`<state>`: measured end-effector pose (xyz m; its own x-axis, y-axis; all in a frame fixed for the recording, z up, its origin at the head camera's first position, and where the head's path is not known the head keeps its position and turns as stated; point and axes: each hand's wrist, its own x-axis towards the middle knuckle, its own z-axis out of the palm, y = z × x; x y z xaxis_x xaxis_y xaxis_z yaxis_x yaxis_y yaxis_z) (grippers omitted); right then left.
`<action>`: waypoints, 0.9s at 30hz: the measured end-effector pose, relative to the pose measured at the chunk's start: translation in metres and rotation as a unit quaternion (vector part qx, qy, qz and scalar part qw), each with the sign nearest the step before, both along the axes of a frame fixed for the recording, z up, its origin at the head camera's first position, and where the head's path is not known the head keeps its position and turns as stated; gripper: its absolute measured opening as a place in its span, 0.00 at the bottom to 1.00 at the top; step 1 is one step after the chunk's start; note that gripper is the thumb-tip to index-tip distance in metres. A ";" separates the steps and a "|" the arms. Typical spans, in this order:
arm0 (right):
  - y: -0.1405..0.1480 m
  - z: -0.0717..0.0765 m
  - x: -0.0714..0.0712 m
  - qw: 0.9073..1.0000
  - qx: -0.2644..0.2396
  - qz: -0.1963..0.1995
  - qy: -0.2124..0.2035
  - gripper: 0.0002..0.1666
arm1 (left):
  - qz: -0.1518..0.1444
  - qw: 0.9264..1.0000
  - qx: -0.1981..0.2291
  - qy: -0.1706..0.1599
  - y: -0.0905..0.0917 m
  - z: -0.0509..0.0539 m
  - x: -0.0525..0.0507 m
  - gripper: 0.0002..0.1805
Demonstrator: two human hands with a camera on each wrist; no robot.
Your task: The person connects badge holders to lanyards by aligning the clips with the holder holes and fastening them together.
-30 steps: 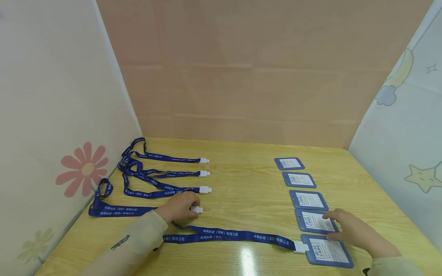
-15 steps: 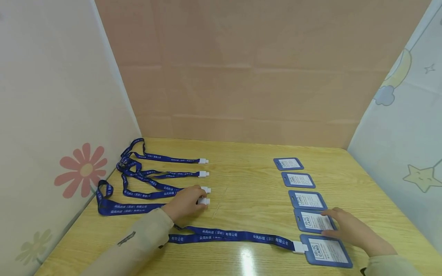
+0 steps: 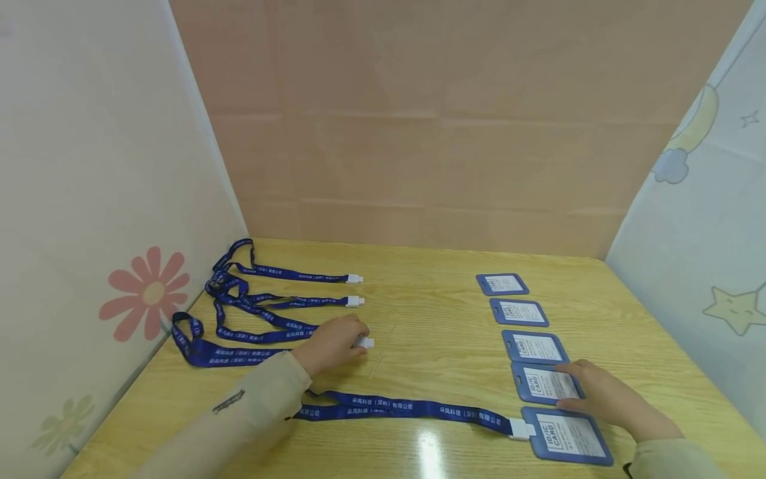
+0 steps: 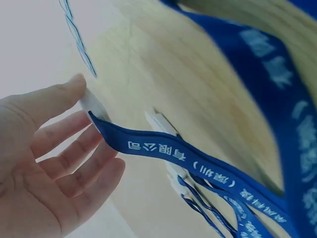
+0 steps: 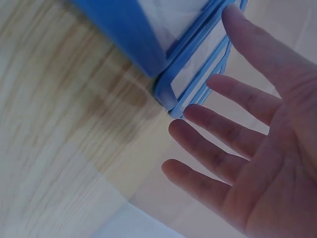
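Observation:
Between thumb and fingers my left hand pinches the white clip of a blue lanyard. Its printed strap trails left to a loop near the left wall. My right hand rests by the right end of a blue ID card holder, second from the front in a column. In the right wrist view its fingers are spread and grip nothing. The frontmost card holder lies just below that hand, with the white clip of another lanyard touching its left edge.
Several blue lanyards lie at the back left, clips pointing right. More card holders continue the column toward the back right. A left wall, a right wall and a back wall enclose the wooden table.
My left hand has carried the lanyard's clip to the right and toward the back, and the strap has shifted right with it. The right hand has stayed nearly still.

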<state>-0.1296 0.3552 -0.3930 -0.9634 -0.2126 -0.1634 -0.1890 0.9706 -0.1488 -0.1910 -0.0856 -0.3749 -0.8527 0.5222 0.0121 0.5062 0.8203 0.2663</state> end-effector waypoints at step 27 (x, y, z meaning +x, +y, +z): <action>-0.006 0.000 0.002 1.000 -0.005 -0.018 -0.009 0.40 | -0.042 0.997 -0.062 -0.009 0.056 0.000 0.000 0.14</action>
<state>-0.1279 0.3493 -0.3929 -0.9675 -0.1793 -0.1785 -0.1510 0.9754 -0.1608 -0.1912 -0.0298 -0.3754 -0.8053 0.5883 -0.0727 0.5705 0.8025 0.1746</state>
